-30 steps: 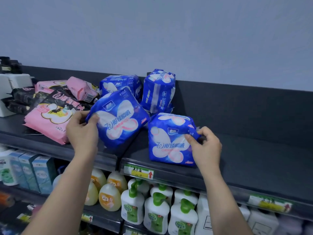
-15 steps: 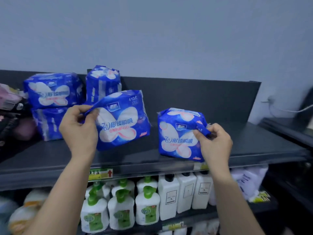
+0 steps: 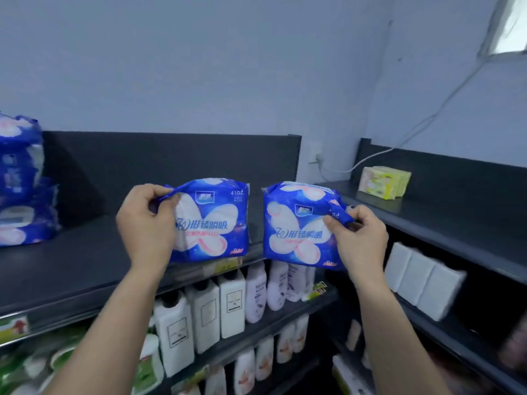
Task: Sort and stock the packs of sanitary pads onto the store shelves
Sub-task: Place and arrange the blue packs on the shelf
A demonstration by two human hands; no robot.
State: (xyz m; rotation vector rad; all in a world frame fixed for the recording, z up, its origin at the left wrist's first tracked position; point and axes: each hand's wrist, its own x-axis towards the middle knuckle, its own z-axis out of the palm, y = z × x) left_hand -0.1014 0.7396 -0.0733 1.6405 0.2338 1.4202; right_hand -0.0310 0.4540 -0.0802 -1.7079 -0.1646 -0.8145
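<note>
Head view, nearest items first. Below and between the two forearms, lower shelves carry white pump bottles [image 3: 205,315] and pale lilac bottles [image 3: 256,292]; green-labelled bottles [image 3: 148,366] sit lower left, blurred.

Left hand [image 3: 145,223] is closed in a pinch on the upper left corner flap of a blue sanitary pad pack [image 3: 211,220], printed with a white butterfly shape and "410". The pack hangs upright in the air, its lower edge just above the front lip of the dark top shelf [image 3: 71,269].

Right hand [image 3: 359,238] pinches the upper right corner flap of a second blue pack [image 3: 296,223] of the same design, held upright beside the first, the two packs apart. This one hangs past the right end of the top shelf, over the corner gap.

Left of the left hand, farther back on the same shelf, stands a stack of blue packs [image 3: 20,181], partly cut off by the frame edge.

Right of the right hand, white blocks [image 3: 422,283] fill a side unit's shelf. Beyond it, on that unit's top shelf, lies a yellow-green pack [image 3: 385,182].
</note>
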